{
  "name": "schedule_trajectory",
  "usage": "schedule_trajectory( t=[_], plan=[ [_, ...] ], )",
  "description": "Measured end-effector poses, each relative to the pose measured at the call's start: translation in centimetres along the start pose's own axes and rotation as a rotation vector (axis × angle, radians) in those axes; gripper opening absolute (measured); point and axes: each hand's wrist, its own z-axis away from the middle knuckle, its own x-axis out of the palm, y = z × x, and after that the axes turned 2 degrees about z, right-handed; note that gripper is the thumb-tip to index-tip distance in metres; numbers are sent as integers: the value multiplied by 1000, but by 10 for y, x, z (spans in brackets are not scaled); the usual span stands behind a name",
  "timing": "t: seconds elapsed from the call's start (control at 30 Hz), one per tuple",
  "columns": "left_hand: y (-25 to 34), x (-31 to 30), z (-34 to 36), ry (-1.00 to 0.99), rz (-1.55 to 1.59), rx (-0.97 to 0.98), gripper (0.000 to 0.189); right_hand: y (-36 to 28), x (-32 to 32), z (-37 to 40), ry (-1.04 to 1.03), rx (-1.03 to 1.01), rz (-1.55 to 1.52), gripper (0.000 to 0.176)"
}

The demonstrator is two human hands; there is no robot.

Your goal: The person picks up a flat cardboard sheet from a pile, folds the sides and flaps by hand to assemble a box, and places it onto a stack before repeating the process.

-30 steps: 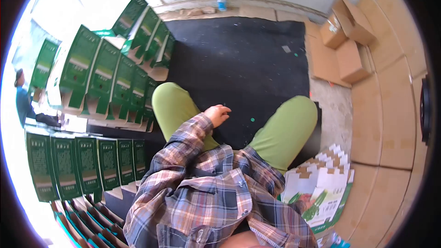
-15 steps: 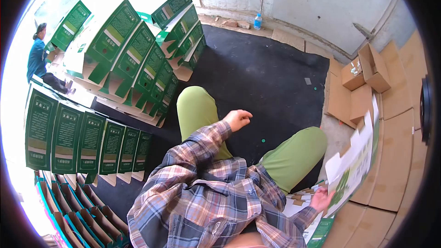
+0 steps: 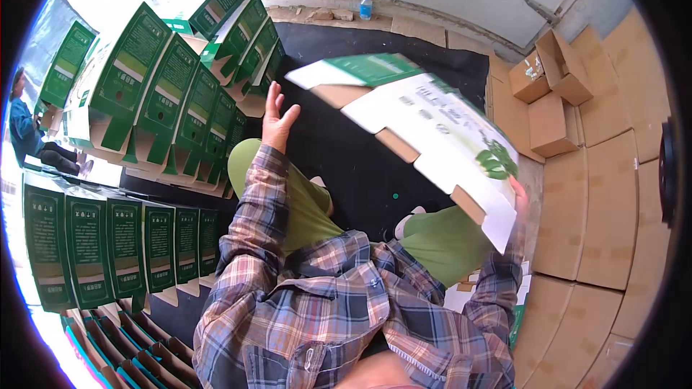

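A flattened printed carton (image 3: 440, 119), white and green with bare brown cardboard flaps, hangs tilted in front of me over the dark mat. My right hand (image 3: 517, 198) grips its right end; the fingers are partly hidden behind it and blurred. Near the carton's left end, my left hand (image 3: 276, 122) is raised with thumb and fingers apart, holding nothing. A gap shows between this hand and the cardboard. By my right hip lie more flat white and green cartons (image 3: 517, 310), partly hidden by my sleeve.
Standing green cartons (image 3: 137, 75) form stacks at the left, with another green row (image 3: 90, 238) nearer me. Open brown dividers (image 3: 137, 346) sit below. Brown boxes (image 3: 598, 202) line the right side. A water bottle (image 3: 365, 7) stands by the wall. Another person (image 3: 36, 126) sits far left.
My right hand has swung the flattened carton from my right side up across my front. My left hand has moved left and upward and spread its fingers. The view has shifted slightly.
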Motion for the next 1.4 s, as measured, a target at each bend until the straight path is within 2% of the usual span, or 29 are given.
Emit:
schedule_trajectory(
  t=[0.03,0.07,0.13,0.17,0.2,0.23,0.3,0.33,0.4,0.47,0.5,0.57,0.6,0.63,0.67,0.73,0.8,0.87,0.9,0.93,1.0,1.03,1.07,1.13,1.17,1.2,1.27,1.33,1.4],
  plan=[
    [7,-2,-1,-33,144,6,69,3,14,-4,-18,38,15,37],
    [5,-2,-5,51,286,-32,56,6,7,-16,-6,35,10,37],
    [1,-15,-9,-37,257,-33,33,13,-3,-41,-61,202,35,37],
    [1,-15,-6,-7,339,-68,15,11,-2,-46,-41,199,56,37],
    [-9,-23,-5,-49,401,-89,13,9,10,-48,-19,199,76,37],
    [-3,-18,-2,10,378,-121,13,6,10,-58,60,202,96,33],
    [1,-8,1,71,337,-117,15,12,2,-75,129,159,-90,29],
    [-3,-5,4,102,327,-154,16,8,-17,-94,62,303,-38,33],
    [-18,-7,7,93,305,-274,18,21,-37,-104,24,233,9,38],
    [-22,6,12,71,293,-313,19,29,-32,-113,285,183,176,41],
    [-23,12,15,68,278,-341,20,34,-25,-110,296,182,171,41],
    [-27,22,20,-4,248,-353,23,41,-5,-104,566,-57,491,43],
    [-28,27,22,-35,193,-335,25,46,-5,-108,570,-54,491,43],
    [-26,32,26,-19,243,-369,26,51,-4,-114,620,-290,704,47],
    [-28,31,30,-20,241,-378,26,57,-5,-116,661,-529,916,55],
    [-34,31,34,-97,182,-350,27,56,32,-99,585,-814,1013,88],
    [-25,31,37,-103,153,-421,29,66,44,-96,614,-865,1226,100],
    [-32,19,35,-263,68,-449,31,68,65,-89,616,-826,1302,109],
    [-23,23,38,-253,44,-469,32,70,70,-89,646,-781,1329,105],
    [-25,22,39,-256,43,-468,32,70,72,-90,648,-781,1326,105],
    [-26,24,40,-290,7,-438,31,69,74,-92,638,-614,1200,102],
    [-23,24,41,-297,-15,-426,29,71,79,-90,670,-677,1212,89],
    [-25,27,41,-299,-14,-422,29,72,68,-94,672,-681,1210,89],
    [-29,29,43,-264,114,-303,25,72,57,-97,562,-923,1236,82],
    [-30,28,42,-259,114,-303,25,70,49,-96,490,-802,998,79],
    [-25,29,40,-219,90,-254,23,67,49,-96,389,-803,826,78],
    [-15,34,36,-178,66,-199,22,58,43,-88,246,-809,692,77],
    [-1,43,36,28,87,-197,23,43,60,-71,211,-744,673,75],
    [-6,40,37,73,-19,-183,28,42,55,-67,116,-585,562,72]
  ],
)
